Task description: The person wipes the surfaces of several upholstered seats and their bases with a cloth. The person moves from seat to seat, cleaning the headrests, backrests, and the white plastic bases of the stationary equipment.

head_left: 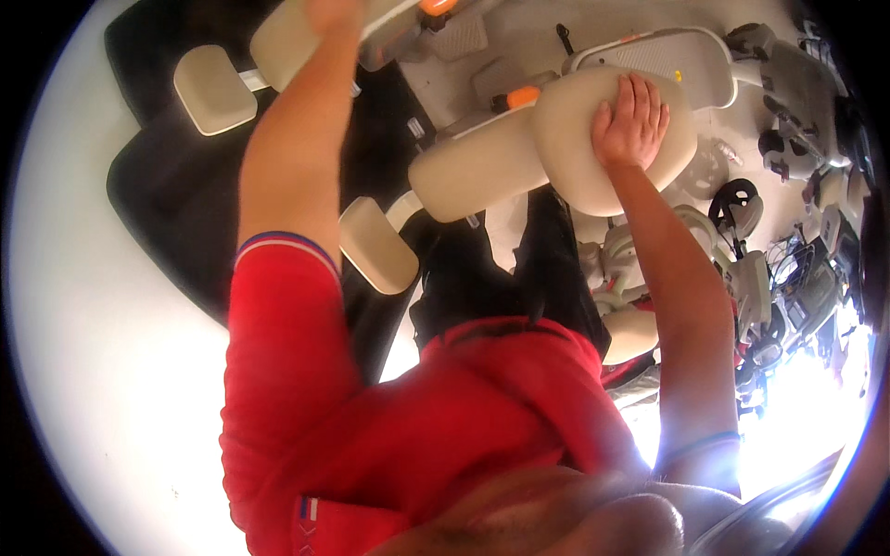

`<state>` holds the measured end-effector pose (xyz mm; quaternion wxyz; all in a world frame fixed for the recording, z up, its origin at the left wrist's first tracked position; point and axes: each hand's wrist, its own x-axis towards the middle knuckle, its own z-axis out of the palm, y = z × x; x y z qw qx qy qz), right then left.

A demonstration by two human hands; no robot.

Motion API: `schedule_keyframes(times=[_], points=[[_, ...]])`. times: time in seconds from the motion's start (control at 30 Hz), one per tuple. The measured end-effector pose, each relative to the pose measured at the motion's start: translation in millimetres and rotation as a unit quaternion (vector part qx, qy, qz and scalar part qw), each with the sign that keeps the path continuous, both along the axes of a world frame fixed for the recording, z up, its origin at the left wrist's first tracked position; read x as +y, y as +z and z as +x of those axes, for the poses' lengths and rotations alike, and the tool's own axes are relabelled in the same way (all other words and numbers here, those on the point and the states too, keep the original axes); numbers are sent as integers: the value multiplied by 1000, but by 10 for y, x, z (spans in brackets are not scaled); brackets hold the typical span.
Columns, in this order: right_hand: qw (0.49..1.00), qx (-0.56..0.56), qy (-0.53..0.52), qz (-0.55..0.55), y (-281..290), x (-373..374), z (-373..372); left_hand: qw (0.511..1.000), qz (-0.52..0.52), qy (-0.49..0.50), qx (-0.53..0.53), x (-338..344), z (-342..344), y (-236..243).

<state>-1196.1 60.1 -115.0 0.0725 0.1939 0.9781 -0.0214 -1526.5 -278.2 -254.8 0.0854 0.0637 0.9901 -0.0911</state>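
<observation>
White floor [102, 352] underfoot, bright and glossy, washed out by glare toward the lower right. Black mat [176, 195] spread over the floor's upper left part, with cream padded equipment standing on and beside it. Cluttered upper right corner: grey and white machine parts, a black wheel-like piece [737, 199], cables, all too crowded and blurred to sort out.

Large cream cushion [579, 139], oval, smooth and lightly glossy, sitting at the upper middle, past the black mat's right edge. Joined on its left to a second, longer cream pad [477, 171], with an orange fitting [522, 95] just above the joint. Smaller cream pad [375, 246] lower left of that, on a white stem. Another small cream pad [215, 90] near the mat's upper left corner.

Right hand [632, 120] laid flat on the oval cushion, fingers spread and pointing away, palm pressing on the top surface rather than closed around anything. Left hand [332, 14] raised to the top edge of the view, mostly cut off; touching another cream pad [283, 42] there, grip impossible to tell. Hands well apart. Red short sleeve [278, 306] with striped cuff on the left arm, red shirt and black trousers [501, 269] below.
</observation>
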Motion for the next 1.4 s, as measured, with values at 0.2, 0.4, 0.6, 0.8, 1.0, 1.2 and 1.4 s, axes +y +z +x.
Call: schedule_keyframes(times=[0.2,0.4,0.6,0.8,1.0,1.2,1.4], points=[[1000,12,-7,-15,-11,14,97,972,229,-22,41,975,198,336],[1000,11,-1,-21,-15,13,47,994,112,16,-7,175,-163,583],[1000,9,-17,-24,20,-4,-12,995,-47,88,23,-414,25,632],[999,27,-14,-18,-43,12,14,985,0,-65,161,9,563,452],[1000,22,-3,-9,-45,11,-7,822,469,306,103,688,-214,346],[1000,24,-6,-11,-30,-44,-96,696,665,226,147,505,-1076,340],[1000,23,-10,-1,-64,26,-34,836,499,187,131,1170,119,973]])
